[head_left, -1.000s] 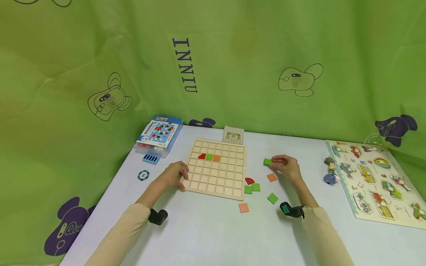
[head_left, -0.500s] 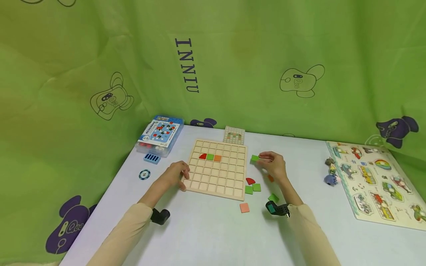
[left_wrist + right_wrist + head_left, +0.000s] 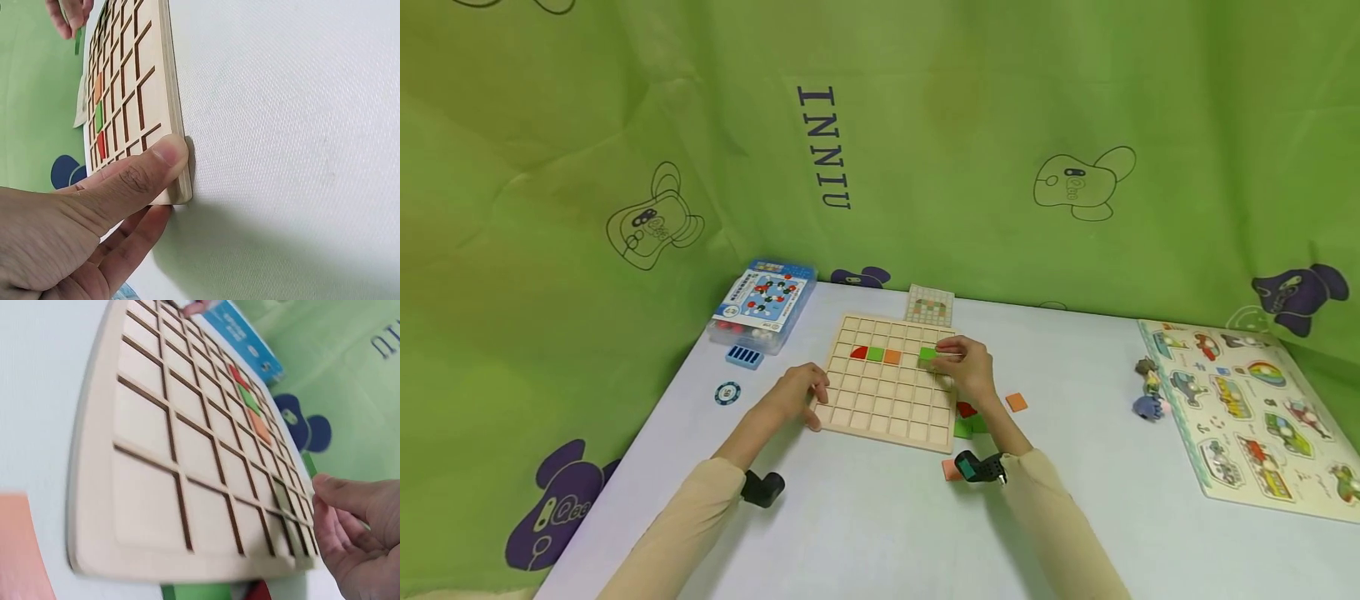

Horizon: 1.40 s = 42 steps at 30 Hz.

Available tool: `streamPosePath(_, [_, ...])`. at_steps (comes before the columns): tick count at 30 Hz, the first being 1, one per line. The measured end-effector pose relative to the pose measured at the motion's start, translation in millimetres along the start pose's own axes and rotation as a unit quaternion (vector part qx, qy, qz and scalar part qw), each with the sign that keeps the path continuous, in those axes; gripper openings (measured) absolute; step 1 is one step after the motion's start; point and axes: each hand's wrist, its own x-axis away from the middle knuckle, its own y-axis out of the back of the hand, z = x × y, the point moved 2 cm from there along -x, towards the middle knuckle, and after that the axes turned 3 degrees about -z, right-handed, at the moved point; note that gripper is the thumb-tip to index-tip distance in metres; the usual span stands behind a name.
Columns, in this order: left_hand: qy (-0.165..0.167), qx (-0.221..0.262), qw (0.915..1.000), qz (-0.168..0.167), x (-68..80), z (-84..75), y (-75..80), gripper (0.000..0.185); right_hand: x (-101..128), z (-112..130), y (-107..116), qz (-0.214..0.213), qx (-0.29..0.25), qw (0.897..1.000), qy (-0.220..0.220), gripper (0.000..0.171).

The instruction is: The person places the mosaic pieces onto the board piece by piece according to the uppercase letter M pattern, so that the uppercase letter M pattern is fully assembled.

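While the green square tile point(image 3: 928, 354) is pinched edge-on between the thumb and fingertips of the right hand point(image 3: 970, 371), it is held low over the wooden grid board point(image 3: 887, 392), in the row where a red quarter-circle piece point(image 3: 859, 352), a green tile point(image 3: 875, 354) and an orange tile point(image 3: 892, 357) are already seated; whether it touches the board yet cannot be told. One empty cell is left between the orange tile and the pinched one. The near left corner of the board is braced by the left hand point(image 3: 797, 396): in the left wrist view the thumb point(image 3: 150, 165) is pressed flat on the top edge and the fingers are curled under and against the side. Just behind the right fingers, off the board's right edge, loose pieces are lying on the white table point(image 3: 865, 517): a red piece point(image 3: 966, 409), green tiles point(image 3: 972, 427), a pink tile partly hidden by the wrist camera, and an orange tile point(image 3: 1017, 402) further right. A tilted release is judged the chief risk, since the tile is gripped by its edges and could be caught on the raised ribs instead of dropping flat. If the thumb's pressure were eased, the board could be slid by the push and the seated pieces jarred; the loose tiles could also be scattered by the sleeve
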Motion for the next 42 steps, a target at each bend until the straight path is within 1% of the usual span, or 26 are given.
streamPosePath(4, [0.008, 0.006, 0.9999, 0.003, -0.6, -2.0, -0.8, 0.033, 0, 4, -10, -0.006, 0.034, 0.999, 0.034, 0.029])
streamPosePath(7, [0.005, 0.006, 1.0000, 0.002, -1.1, -4.3, -0.7, 0.033, 0, 6, -15, -0.012, 0.055, 0.997, 0.057, 0.029])
streamPosePath(9, [0.000, 0.004, 1.0000, 0.001, -1.5, -5.6, -0.8, 0.033, 0, 6, -17, -0.015, 0.061, 0.996, 0.063, 0.029])
streamPosePath(12, [-0.002, 0.004, 1.0000, 0.002, -1.8, -7.1, -1.3, 0.033, -1, 6, -19, -0.016, 0.062, 0.996, 0.066, 0.028])
streamPosePath(17, [-0.014, 0.001, 0.9999, 0.004, -2.7, -8.5, -2.6, 0.033, -1, 5, -20, -0.015, 0.051, 0.997, 0.060, 0.027])
streamPosePath(24, [-0.010, 0.005, 0.9999, 0.005, -4.9, -8.6, -2.7, 0.033, -1, 5, -17, -0.001, 0.058, 0.996, 0.065, 0.027])
streamPosePath(29, [-0.013, 0.006, 0.9999, 0.007, -5.8, -7.1, -2.8, 0.033, 1, -1, 0, 0.020, 0.048, 0.998, 0.043, 0.029])
streamPosePath(32, [-0.016, 0.004, 0.9998, 0.007, -5.9, -5.7, -2.7, 0.033, 5, -6, 19, 0.037, 0.034, 0.999, 0.020, 0.030])
streamPosePath(34, [-0.018, 0.002, 0.9998, 0.006, -5.5, -4.6, -2.2, 0.033, 9, -8, 34, 0.054, 0.030, 0.998, 0.014, 0.031])
streamPosePath(38, [-0.021, -0.003, 0.9998, 0.003, -3.9, -1.8, -1.2, 0.033, 21, -15, 60, 0.110, 0.037, 0.993, 0.030, 0.032])
streamPosePath(42, [-0.009, 0.011, 0.9999, 0.003, -1.5, 1.7, -0.2, 0.033, 35, -24, 72, 0.150, 0.038, 0.987, 0.049, 0.029])
